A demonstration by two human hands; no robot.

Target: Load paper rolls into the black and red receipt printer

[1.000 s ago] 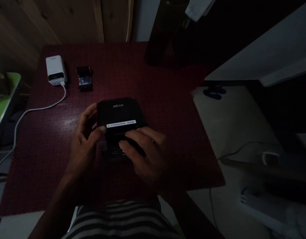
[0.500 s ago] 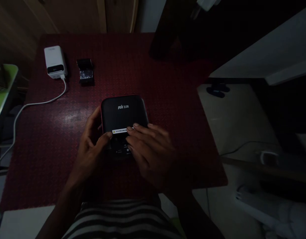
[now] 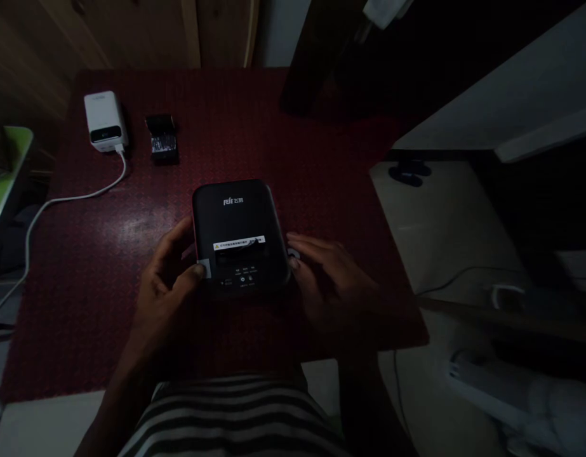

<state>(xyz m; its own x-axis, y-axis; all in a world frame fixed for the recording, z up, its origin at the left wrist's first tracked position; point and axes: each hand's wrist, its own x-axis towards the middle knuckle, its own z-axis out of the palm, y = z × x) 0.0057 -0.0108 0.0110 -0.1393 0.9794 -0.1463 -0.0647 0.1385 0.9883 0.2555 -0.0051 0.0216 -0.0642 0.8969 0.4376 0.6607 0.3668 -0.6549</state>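
A black device with rounded corners, which looks like a portable printer [image 3: 240, 219], lies on the dark red table. It has a white warning strip [image 3: 239, 243], a dark slot below the strip and small marked buttons near its front edge. My left hand [image 3: 166, 285] grips its left side, thumb on the front left corner beside a small grey patch [image 3: 206, 268]. At the right side, my right hand [image 3: 333, 279] has its thumb and fingertips close together around a small pale piece [image 3: 293, 253]. I cannot tell whether this piece belongs to the printer.
A white power bank [image 3: 105, 120] with a white cable [image 3: 90, 195] stands at the back left. Beside it lies a small dark roll holder [image 3: 162, 138] with a patterned strip. The table [image 3: 321, 165] ends at the right above a floor with dark slippers [image 3: 409, 172].
My right hand has moved off the printer's top to its right side, uncovering the strip, slot and buttons. My left thumb has slid down to the front left corner.
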